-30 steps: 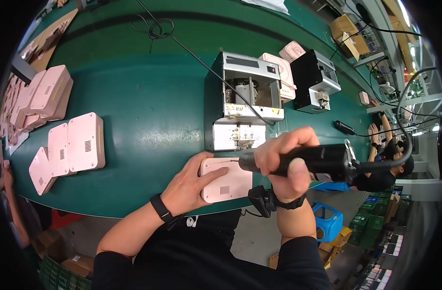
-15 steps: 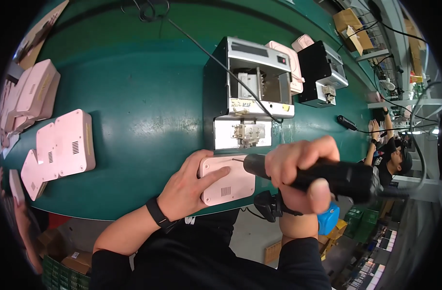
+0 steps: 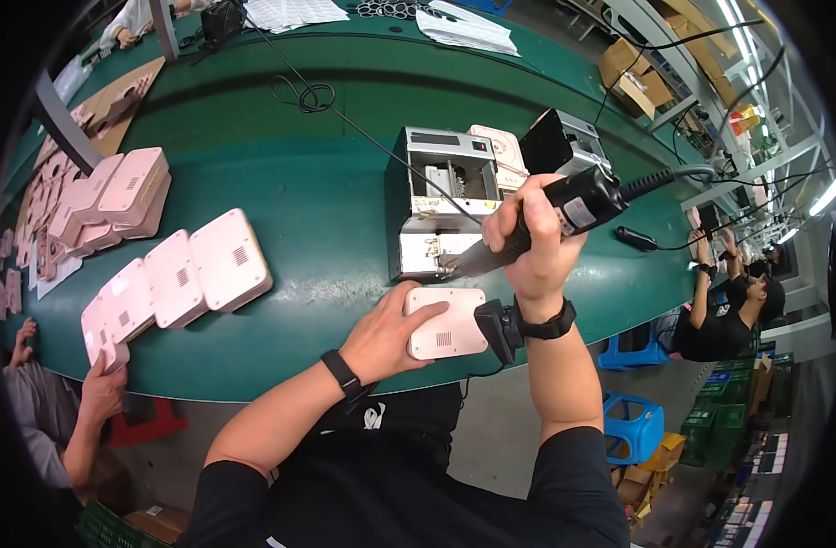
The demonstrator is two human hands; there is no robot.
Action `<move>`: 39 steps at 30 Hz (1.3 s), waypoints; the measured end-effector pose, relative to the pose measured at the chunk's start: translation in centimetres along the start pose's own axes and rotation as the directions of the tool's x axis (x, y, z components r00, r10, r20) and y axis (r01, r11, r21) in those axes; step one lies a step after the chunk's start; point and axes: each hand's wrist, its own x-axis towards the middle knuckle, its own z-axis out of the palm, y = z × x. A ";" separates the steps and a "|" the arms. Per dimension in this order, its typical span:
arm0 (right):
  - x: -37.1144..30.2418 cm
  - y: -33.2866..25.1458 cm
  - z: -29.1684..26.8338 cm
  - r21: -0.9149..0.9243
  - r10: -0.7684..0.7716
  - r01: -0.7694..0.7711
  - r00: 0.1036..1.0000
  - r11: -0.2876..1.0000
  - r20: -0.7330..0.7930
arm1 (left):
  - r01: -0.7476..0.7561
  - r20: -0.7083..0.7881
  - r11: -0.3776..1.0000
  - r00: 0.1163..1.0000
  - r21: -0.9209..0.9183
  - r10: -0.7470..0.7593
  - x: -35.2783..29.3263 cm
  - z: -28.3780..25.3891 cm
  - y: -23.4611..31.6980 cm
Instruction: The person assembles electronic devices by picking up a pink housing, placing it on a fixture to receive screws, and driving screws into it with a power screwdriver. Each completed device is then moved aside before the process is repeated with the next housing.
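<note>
Under my left hand (image 3: pixel 388 336) lies a pale pink plastic case (image 3: pixel 447 327), with screw holes at its corners and a slotted vent. My thumb rests on top of it and my fingers close round its left side. My right hand (image 3: pixel 538 239) is wrapped round a black corded electric screwdriver (image 3: pixel 578 205), held above the table. Its blurred front end points down-left at the metal outlet of a black and silver screw feeder (image 3: pixel 445 173); whether the bit touches there I cannot tell. A strapped black device (image 3: pixel 500 331) sits by my right wrist.
Several pink cases (image 3: pixel 231 260) stand in a row on the left, more (image 3: pixel 135 187) stacked behind. A co-worker's hand (image 3: pixel 101 388) touches the nearest one. A second feeder (image 3: pixel 564 142) and another screwdriver (image 3: pixel 635 238) lie to the right. A cable (image 3: pixel 381 151) hangs across the first feeder.
My right hand has lifted the screwdriver off the pink case and carried it to the feeder's outlet. My left hand keeps hold of the case. The view has shifted, showing more of the far table.
</note>
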 end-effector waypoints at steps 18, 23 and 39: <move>-3.8 -0.7 2.1 0.212 0.017 -0.051 0.987 0.976 0.160 | -0.038 -0.050 0.999 0.998 -0.024 0.037 -0.4 0.3 -0.7; -4.0 0.0 2.4 0.228 0.033 -0.075 0.982 0.971 0.184 | -0.058 -0.056 0.998 0.997 -0.014 0.057 -0.3 0.3 -0.9; -4.5 0.9 3.1 0.173 0.057 -0.076 0.992 0.982 0.115 | -0.037 -0.041 0.999 0.999 -0.008 0.036 0.0 0.0 -0.4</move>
